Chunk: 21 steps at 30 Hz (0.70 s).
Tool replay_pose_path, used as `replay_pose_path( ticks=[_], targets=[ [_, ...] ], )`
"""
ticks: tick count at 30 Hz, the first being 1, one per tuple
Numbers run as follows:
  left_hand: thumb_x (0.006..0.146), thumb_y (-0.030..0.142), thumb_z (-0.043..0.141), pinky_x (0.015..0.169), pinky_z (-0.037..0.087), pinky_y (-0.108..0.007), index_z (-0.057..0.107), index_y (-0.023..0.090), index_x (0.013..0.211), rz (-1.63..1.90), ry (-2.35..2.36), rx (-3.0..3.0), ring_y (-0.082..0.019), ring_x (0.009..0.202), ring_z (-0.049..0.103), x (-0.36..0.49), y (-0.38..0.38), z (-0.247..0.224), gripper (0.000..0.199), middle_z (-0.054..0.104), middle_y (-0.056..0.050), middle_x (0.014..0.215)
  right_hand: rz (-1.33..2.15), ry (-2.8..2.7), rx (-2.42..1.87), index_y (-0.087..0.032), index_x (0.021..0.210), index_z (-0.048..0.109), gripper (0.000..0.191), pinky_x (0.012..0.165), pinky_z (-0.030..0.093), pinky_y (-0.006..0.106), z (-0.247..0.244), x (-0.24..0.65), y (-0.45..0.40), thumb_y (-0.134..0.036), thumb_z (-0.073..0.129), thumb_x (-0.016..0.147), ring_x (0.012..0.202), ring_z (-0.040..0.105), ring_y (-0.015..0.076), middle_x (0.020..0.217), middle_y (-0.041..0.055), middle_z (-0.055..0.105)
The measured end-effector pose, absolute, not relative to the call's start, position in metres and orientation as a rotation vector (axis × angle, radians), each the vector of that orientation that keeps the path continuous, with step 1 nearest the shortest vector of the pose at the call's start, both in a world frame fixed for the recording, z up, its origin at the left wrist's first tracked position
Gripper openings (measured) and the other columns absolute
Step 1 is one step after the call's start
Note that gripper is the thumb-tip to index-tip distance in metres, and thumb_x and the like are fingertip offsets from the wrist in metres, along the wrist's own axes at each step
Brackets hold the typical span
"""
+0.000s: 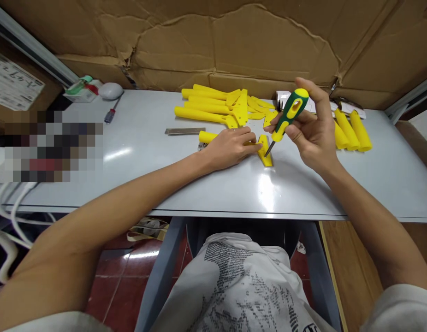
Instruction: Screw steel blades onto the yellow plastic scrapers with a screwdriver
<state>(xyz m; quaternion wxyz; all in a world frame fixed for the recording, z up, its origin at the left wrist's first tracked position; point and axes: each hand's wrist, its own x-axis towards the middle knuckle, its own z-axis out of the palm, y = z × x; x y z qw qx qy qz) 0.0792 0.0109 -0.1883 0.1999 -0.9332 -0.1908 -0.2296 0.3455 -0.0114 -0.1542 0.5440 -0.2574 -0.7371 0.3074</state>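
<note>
My left hand [230, 148] is closed on a yellow plastic scraper [268, 159] lying on the table. Its handle pokes out on the left of my fingers, and its wide head shows on the right. In my right hand [316, 131] is a green and yellow screwdriver [290, 113], tilted, its fingers and thumb around the handle. The metal tip meets or nearly meets the scraper's head, at a spot too small to make out. Small dark bits, perhaps screws, lie by the handle near my left wrist.
Several yellow scraper handles [206, 105] and flat yellow pieces [260, 107] lie behind my hands. A metal strip [185, 131] is left of them. Yellow tubes [360, 131] sit at the right. A small screwdriver [111, 113] and white mouse [110, 91] are far left. Cardboard [179, 46] backs the table [137, 170].
</note>
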Motion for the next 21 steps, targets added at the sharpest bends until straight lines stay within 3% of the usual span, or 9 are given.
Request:
replay_pose_path(
  ticks=[6, 12, 16, 21],
  targets=[
    [0.116, 0.017, 0.062, 0.067, 0.046, -0.034, 0.08, 0.024, 0.132, -0.621, -0.537, -2.622, -0.024, 0.102, 0.07, 0.08, 0.01, -0.188, 0.025, 0.078, -0.01, 0.11, 0.639, -1.676, -0.61, -0.047, 0.159, 0.058, 0.061, 0.113, 0.073, 0.063, -0.154, 0.332, -0.025, -0.07, 0.077, 0.105, 0.124, 0.084, 0.0355, 0.128, 0.0045, 0.081],
    [0.115, 0.017, 0.063, 0.063, 0.041, -0.035, 0.081, 0.023, 0.13, -0.66, -0.524, -2.559, -0.025, 0.099, 0.069, 0.079, 0.009, -0.19, 0.024, 0.077, -0.009, 0.107, 0.482, -1.61, -0.678, -0.045, 0.163, 0.049, 0.074, 0.103, 0.076, 0.057, -0.17, 0.329, -0.02, -0.082, 0.071, 0.103, 0.123, 0.086, 0.0339, 0.133, 0.0045, 0.081],
    [0.118, 0.019, 0.06, 0.062, 0.038, -0.035, 0.081, 0.021, 0.123, -0.727, -0.469, -2.494, -0.023, 0.093, 0.068, 0.079, 0.008, -0.19, 0.022, 0.077, -0.008, 0.103, 0.54, -1.693, -0.621, -0.051, 0.168, 0.046, 0.07, 0.104, 0.076, 0.057, -0.167, 0.33, -0.02, -0.079, 0.066, 0.106, 0.116, 0.086, 0.0309, 0.131, 0.0028, 0.082],
    [0.119, 0.02, 0.058, 0.063, 0.041, -0.035, 0.08, 0.021, 0.123, -0.722, -0.469, -2.445, -0.022, 0.097, 0.071, 0.08, 0.006, -0.188, 0.022, 0.08, -0.008, 0.104, 0.52, -1.588, -0.666, -0.055, 0.168, 0.046, 0.071, 0.102, 0.075, 0.056, -0.151, 0.341, -0.018, -0.074, 0.072, 0.105, 0.123, 0.083, 0.0323, 0.13, 0.0017, 0.083]
  ],
)
